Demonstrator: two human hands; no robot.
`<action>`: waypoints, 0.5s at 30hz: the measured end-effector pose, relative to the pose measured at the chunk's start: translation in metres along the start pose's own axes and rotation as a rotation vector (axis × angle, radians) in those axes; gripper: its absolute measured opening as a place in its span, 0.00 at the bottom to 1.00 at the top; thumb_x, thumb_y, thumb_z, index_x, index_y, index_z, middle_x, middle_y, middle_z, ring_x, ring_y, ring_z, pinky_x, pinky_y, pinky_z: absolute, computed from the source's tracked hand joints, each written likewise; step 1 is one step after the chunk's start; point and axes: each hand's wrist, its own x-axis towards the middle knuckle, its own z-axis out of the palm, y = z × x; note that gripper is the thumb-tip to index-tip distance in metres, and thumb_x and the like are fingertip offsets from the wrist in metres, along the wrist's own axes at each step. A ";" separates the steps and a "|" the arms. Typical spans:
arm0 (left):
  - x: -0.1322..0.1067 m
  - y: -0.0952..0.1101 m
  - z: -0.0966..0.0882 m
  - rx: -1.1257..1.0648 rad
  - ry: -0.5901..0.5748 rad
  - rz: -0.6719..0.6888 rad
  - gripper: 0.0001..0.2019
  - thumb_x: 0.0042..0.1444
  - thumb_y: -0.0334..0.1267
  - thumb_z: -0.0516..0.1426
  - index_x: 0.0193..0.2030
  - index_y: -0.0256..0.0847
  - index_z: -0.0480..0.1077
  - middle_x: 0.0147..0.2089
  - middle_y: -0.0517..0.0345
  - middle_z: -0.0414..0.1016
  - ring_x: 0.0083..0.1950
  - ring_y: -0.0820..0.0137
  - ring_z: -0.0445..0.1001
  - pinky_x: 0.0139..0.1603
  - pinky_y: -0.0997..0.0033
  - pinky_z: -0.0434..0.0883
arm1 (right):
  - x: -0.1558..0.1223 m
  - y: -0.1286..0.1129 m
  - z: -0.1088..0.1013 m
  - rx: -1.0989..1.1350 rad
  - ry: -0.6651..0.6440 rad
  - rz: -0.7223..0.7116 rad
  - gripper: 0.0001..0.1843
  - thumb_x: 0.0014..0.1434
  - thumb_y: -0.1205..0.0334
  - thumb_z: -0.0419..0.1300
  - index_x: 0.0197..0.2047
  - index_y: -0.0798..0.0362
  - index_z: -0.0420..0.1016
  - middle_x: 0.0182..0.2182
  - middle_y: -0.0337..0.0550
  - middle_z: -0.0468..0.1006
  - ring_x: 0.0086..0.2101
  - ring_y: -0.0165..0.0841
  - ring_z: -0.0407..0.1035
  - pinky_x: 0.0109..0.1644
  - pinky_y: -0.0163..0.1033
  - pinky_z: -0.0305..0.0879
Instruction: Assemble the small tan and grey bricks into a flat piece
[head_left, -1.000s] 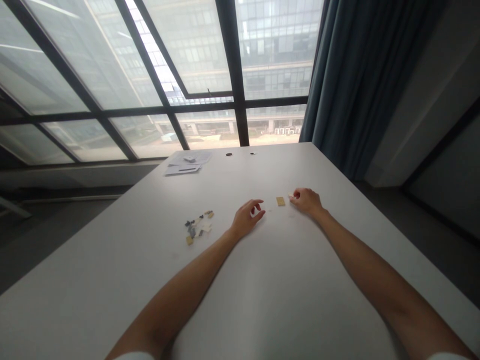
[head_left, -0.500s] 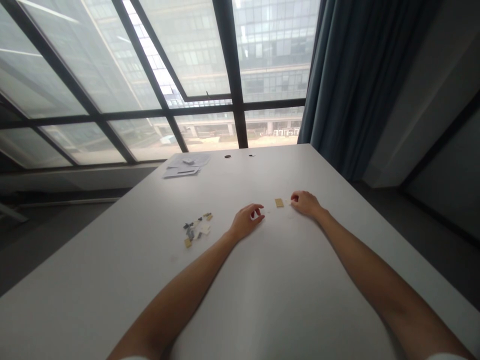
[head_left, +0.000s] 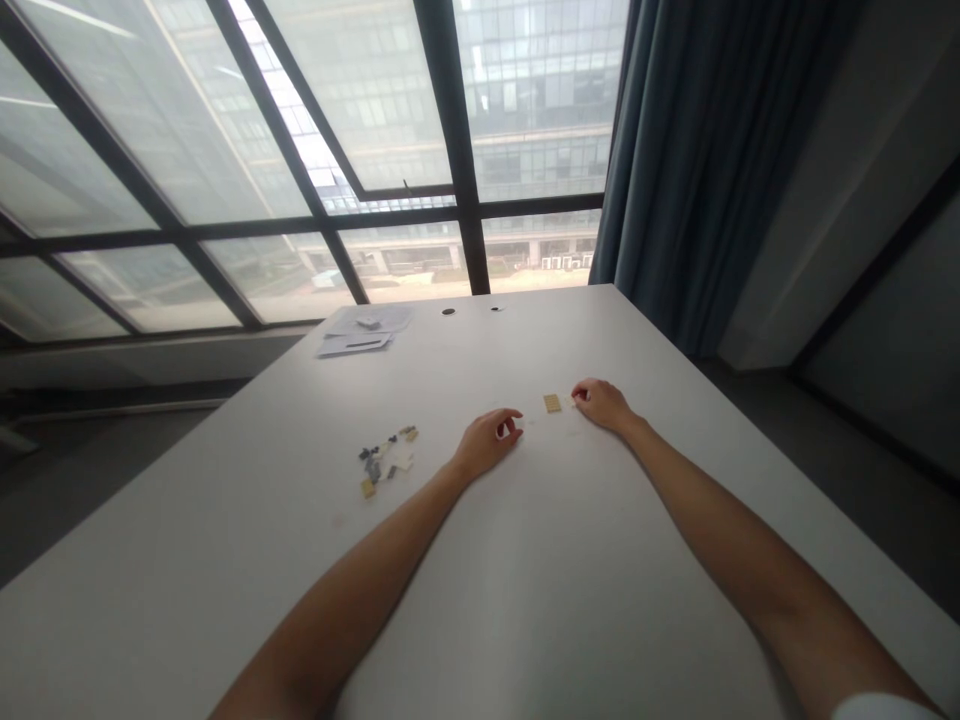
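On the white table (head_left: 480,560) a square tan studded plate (head_left: 552,403) lies flat between my hands. Just right of it, my right hand (head_left: 600,402) has its thumb and fingertips closed together by a small whitish piece (head_left: 570,402); the exact grip is too small to make out. My left hand (head_left: 489,440) rests left of the plate, thumb and fingers curved apart with a gap between them and nothing held. Farther left lies a loose pile of small grey, white and tan building bricks (head_left: 382,462), apart from both hands.
Papers (head_left: 356,340) with a small object on top lie at the table's far left. Two small dark round spots, one a hole (head_left: 448,312), sit near the far edge. Windows (head_left: 375,120) rise beyond, and a blue curtain (head_left: 675,180) hangs at the right.
The view has shifted slightly, so everything sits a little farther left. My right hand stays beside the plate with its fingertips closed; my left hand keeps its open curve.
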 end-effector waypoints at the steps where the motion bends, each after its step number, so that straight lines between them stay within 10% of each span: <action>1: 0.000 0.000 0.000 -0.001 -0.001 -0.002 0.14 0.58 0.38 0.58 0.51 0.44 0.74 0.37 0.61 0.78 0.35 0.72 0.70 0.41 0.72 0.68 | 0.000 -0.001 0.000 -0.005 -0.001 -0.002 0.11 0.58 0.63 0.58 0.39 0.50 0.82 0.39 0.42 0.82 0.36 0.32 0.72 0.40 0.34 0.62; 15: 0.000 0.000 0.000 -0.009 -0.013 0.001 0.14 0.59 0.36 0.56 0.51 0.44 0.74 0.37 0.61 0.78 0.34 0.73 0.71 0.40 0.73 0.69 | -0.006 -0.012 -0.003 0.014 -0.040 -0.062 0.10 0.58 0.63 0.59 0.40 0.49 0.82 0.37 0.40 0.82 0.36 0.32 0.71 0.40 0.33 0.61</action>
